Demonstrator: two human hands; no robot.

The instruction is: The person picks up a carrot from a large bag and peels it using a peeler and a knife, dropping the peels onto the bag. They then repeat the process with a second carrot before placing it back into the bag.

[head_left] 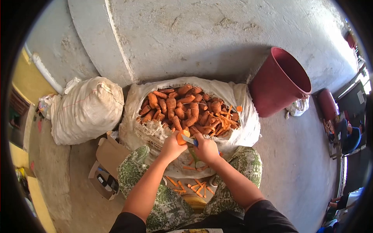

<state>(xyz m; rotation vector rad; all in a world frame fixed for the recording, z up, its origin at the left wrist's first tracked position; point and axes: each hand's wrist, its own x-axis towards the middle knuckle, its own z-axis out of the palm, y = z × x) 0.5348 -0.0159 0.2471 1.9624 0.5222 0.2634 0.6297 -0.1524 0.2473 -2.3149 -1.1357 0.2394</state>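
Note:
Near the middle of the view, my left hand [171,148] is closed round an orange carrot [181,137] with a smooth, bright surface. My right hand [206,149] grips a knife [190,140] by its blue handle, the blade pointing left and touching or very close to the carrot. Just beyond both hands lies an open white sack [250,120] full of unpeeled, soil-stained carrots [171,106]. Orange peelings [219,123] are heaped on the carrots at the right side of the sack.
A tall dark red bin [270,91] stands at the right, against the wall. On the left are a full white sack [87,110] and an open cardboard box [112,155] with devices inside. Orange strips [201,187] lie between my legs. People are partly visible at the far right.

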